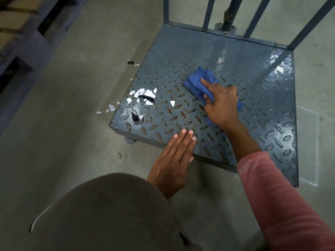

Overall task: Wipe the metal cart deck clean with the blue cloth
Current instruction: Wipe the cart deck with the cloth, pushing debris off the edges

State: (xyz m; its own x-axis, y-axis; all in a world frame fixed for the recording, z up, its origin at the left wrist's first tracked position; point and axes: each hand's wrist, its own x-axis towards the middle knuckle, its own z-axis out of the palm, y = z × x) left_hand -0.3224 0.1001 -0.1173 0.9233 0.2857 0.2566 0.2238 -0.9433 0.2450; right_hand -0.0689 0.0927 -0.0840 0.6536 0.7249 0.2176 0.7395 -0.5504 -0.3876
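Note:
The metal cart deck [253, 73] is grey-blue tread plate, seen from above. My right hand [222, 105] presses the crumpled blue cloth [196, 79] flat on the middle of the deck, fingers spread over it. My left hand [174, 158] rests flat on the deck's near edge, fingers together, holding nothing. A pile of white and black paper scraps [144, 96] lies near the deck's left edge, left of the cloth. A smaller black-and-white scrap [136, 117] sits closer to the near-left corner.
Upright blue bars [208, 13] rise along the cart's far side. More paper scraps [108, 108] lie on the concrete floor left of the cart. A dark pallet or rack [27, 42] stands at the upper left. My knee [108, 211] fills the lower foreground.

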